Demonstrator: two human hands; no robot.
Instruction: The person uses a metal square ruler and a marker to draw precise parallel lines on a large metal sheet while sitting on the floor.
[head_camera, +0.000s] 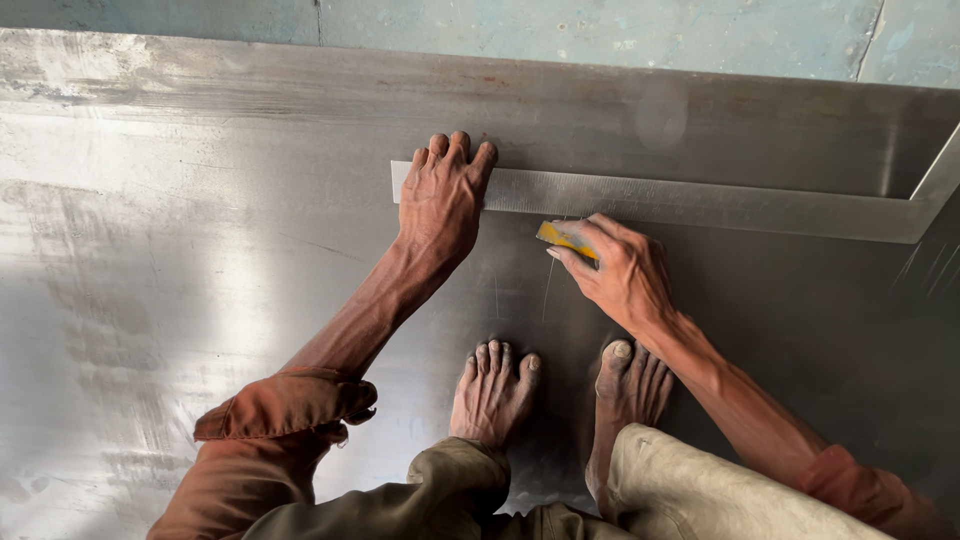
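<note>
Marking step in hand, as I read it. My left hand (440, 195) lies flat with fingers spread, pressing down on the long arm of a steel square (700, 203), gripping nothing, only pinning it against the metal sheet (180, 260). The square runs across the sheet from under that hand toward the right, where its short arm turns up at the edge of view. My right hand (620, 270) is clenched around a small yellow marking tool (566, 240), its tip just below the square's lower edge, touching or nearly touching the sheet; I cannot tell which. Both bare feet (495, 390) stand on the sheet, close behind the hands. A faint scratch seems to show below the tool, though glare makes this uncertain. Judgement: the next move calls for steady downward pressure from the left hand so the square does not slide, and the tool drawn tight along the edge.
</note>
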